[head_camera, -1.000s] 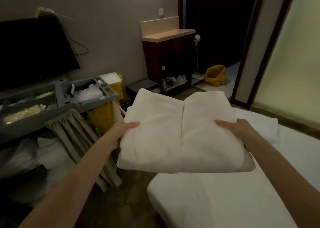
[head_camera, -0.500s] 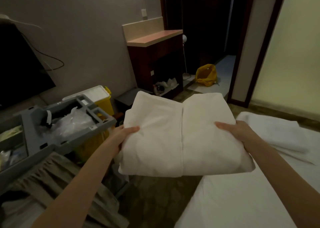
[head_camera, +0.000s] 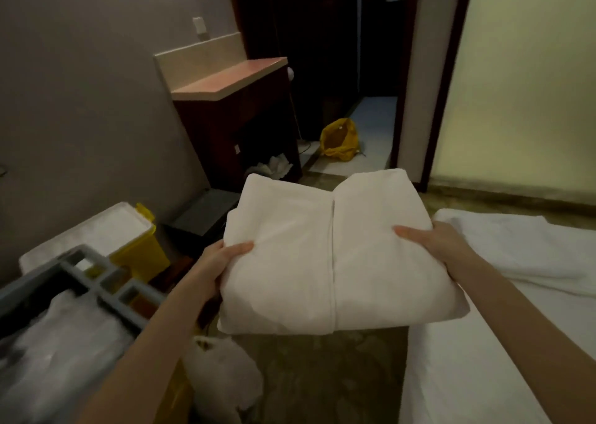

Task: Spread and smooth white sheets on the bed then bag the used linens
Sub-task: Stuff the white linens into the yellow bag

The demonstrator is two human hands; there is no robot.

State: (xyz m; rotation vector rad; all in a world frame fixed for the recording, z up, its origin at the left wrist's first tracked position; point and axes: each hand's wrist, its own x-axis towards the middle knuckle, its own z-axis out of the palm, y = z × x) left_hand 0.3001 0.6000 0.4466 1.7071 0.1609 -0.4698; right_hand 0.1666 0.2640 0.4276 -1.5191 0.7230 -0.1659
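**Folded sheet held up over the floor, next to the bed**

A folded white sheet [head_camera: 335, 256] was held flat in mid-air, right in the middle of the view, above the brownish floor and just left of the bed [head_camera: 477, 369]. It was folded into a thick rectangle with a seam-like fold line running down the centre. The left edge was gripped by the left hand [head_camera: 222, 259], thumb laid on top and the fingers tucked underneath out of sight. The right edge was gripped the same way by the right hand [head_camera: 435, 243], thumb on top, fingers hidden under the cloth. So both hands were closed on the sheet, nothing loose.

The bed was seen at the right, already covered in white, with a second folded white piece [head_camera: 522, 249] laid on it at the far end.

At the near left a grey housekeeping cart [head_camera: 96, 278] was parked, with clear plastic stuffed in its tray and a yellow bin [head_camera: 142, 246] with a white lid just behind it. A white plastic bag [head_camera: 222, 375] was seen low beside the cart. Further off, a dark wooden cabinet [head_camera: 238, 114] was set against the wall, and a yellow bag [head_camera: 340, 140] was left on the floor in the doorway.
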